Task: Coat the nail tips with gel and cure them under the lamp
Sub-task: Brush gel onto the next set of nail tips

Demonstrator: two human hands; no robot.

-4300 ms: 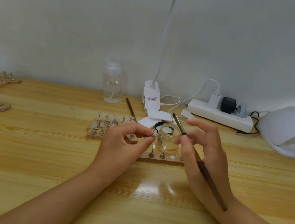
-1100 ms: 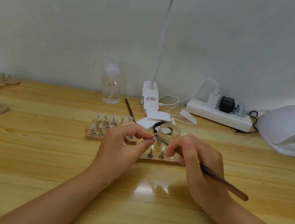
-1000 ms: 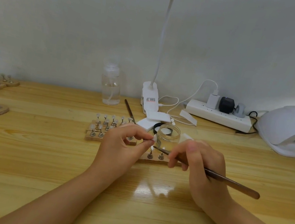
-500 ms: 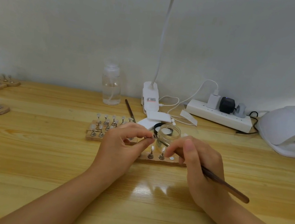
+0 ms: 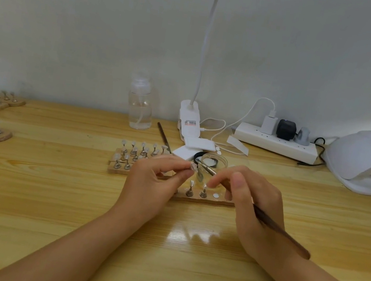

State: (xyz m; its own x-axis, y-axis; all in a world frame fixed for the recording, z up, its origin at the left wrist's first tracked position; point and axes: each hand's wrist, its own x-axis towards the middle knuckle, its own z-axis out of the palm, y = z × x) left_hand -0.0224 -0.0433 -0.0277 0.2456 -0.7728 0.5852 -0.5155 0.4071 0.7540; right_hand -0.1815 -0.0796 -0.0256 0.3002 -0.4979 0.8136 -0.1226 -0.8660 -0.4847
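While the left hand pinches a nail tip, the right hand grips the brush, bristle end slanting up-left to meet it.

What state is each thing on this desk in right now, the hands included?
left hand: pinches a nail tip, raised off the desk.
right hand: grips a brush, bristle end at the tip.
glass jar: lid off.
near wooden strip: two stands on it.
far wooden block: full of stands.
clear bottle: upright, capped.
curing lamp: panel lit.
power strip: three plugs in.
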